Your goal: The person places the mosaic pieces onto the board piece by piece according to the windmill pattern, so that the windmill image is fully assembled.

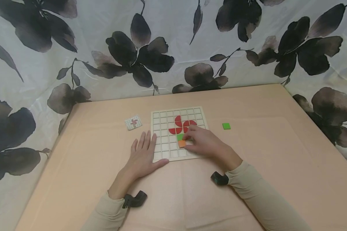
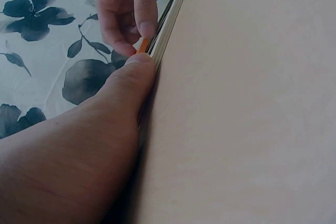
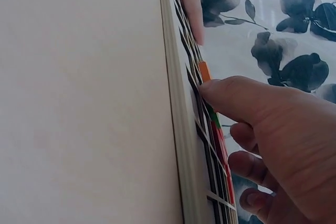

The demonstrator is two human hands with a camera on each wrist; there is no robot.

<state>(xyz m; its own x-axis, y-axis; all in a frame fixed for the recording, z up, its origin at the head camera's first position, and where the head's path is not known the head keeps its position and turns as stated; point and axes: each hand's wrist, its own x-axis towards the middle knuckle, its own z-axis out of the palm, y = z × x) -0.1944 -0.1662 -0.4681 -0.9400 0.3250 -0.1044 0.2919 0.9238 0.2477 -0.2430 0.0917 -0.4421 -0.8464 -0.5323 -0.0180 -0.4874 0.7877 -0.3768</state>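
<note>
A white board (image 1: 164, 147) with a square grid lies on the table. Several red curved-shape pieces (image 1: 178, 121) sit around its middle, with a green square tile (image 1: 180, 137) just below them. My right hand (image 1: 206, 141) reaches over the board from the right and pinches an orange square tile (image 1: 182, 144) with thumb and finger, right beside the green one. Part of the grid is hidden under this hand. My left hand (image 1: 141, 160) rests with fingers spread along the board's left side, its thumb (image 2: 139, 59) at the near edge.
A small card (image 1: 133, 122) with a red pattern on a grid lies left of the board. To the right is a loose green tile (image 1: 226, 126). Floral fabric (image 1: 173, 38) hangs behind the tan tabletop (image 1: 277, 134). Each wrist wears a dark camera mount (image 1: 135, 199).
</note>
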